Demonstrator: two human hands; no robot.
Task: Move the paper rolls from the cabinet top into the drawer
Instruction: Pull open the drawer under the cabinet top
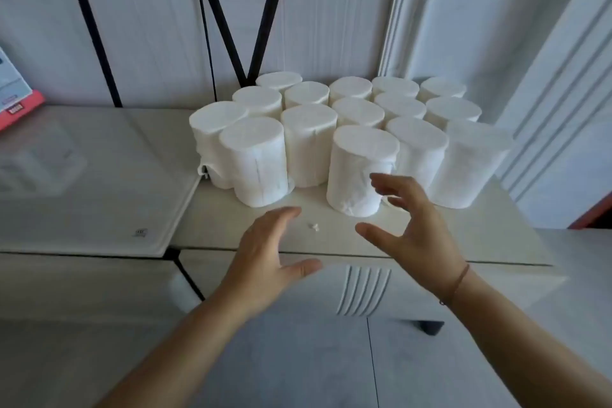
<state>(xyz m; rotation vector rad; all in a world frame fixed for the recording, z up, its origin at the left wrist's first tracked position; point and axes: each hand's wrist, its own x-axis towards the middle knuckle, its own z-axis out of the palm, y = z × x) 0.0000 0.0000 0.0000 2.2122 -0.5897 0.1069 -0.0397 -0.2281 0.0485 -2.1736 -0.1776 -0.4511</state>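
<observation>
Both forearms reach in over the cabinet [231,215] top. Rolls [331,109] stand upright there, packed touching, none moved yet; drawer front looks closed. Left hand [265,255] empty, fingers spread, short of the rolls. Right hand [410,228] empty, cupped wide beside front roll [359,172]. Best: wrap that one mid-height, lift straight up so neighbours stay standing.

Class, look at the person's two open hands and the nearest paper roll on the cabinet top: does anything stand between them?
Nothing visible does. The left hand and right hand hover open, flanking the nearest paper roll. Only a tiny paper scrap lies on the cabinet top between them.
</observation>
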